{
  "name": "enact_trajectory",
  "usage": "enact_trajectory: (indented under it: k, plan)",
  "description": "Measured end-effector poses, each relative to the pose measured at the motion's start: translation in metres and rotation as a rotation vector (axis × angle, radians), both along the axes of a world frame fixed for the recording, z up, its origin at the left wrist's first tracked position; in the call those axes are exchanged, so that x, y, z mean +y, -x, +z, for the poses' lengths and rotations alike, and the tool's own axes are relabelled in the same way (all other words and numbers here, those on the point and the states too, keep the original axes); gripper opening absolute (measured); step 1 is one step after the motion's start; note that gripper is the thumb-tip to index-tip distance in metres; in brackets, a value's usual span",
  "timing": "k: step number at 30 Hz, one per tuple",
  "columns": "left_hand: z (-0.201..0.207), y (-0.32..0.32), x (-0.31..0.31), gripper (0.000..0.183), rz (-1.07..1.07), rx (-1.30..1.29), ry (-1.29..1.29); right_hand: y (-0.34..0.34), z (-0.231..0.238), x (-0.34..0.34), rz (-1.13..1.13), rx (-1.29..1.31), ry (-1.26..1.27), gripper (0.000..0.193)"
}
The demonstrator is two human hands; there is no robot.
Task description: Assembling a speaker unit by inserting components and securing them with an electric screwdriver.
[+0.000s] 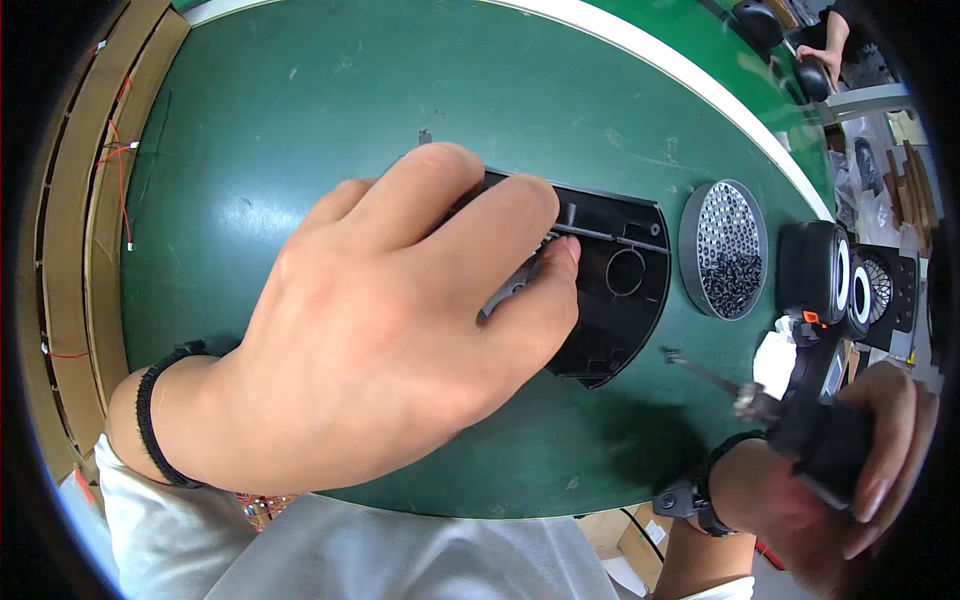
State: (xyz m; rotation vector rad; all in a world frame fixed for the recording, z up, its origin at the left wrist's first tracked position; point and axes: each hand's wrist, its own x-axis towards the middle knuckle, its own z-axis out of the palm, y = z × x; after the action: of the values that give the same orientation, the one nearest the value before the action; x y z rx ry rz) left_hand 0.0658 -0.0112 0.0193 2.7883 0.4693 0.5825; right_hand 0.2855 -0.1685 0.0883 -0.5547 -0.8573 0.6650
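On the green bench (300, 120), centre of view, left hand (370, 320) lies over a black plastic housing panel (610, 290), fingers curled narrow and pinching a small dark part (512, 288) against the panel's inner rib. Right hand (850, 470), at the lower right and apart from the panel, has its grip wrapped tight around a black electric screwdriver (825, 435), bit (700, 372) pointing left toward the panel's lower edge. Round grey tray of black screws (722, 250) sits just right of the panel, black speaker units (830, 275) beyond it.
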Motion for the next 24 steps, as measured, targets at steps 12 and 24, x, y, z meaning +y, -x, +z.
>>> enact_trajectory:
  k: [12,24]
  plan:
    - [0.002,-0.011,0.002,0.056,-0.013,-0.152,0.021,0.036,-0.023,0.04,0.042,-0.156,0.148,0.036]
    - [-0.012,-0.013,0.007,0.034,-0.003,-0.287,-0.057,0.04,-0.029,0.05,0.082,-0.255,0.254,0.035]
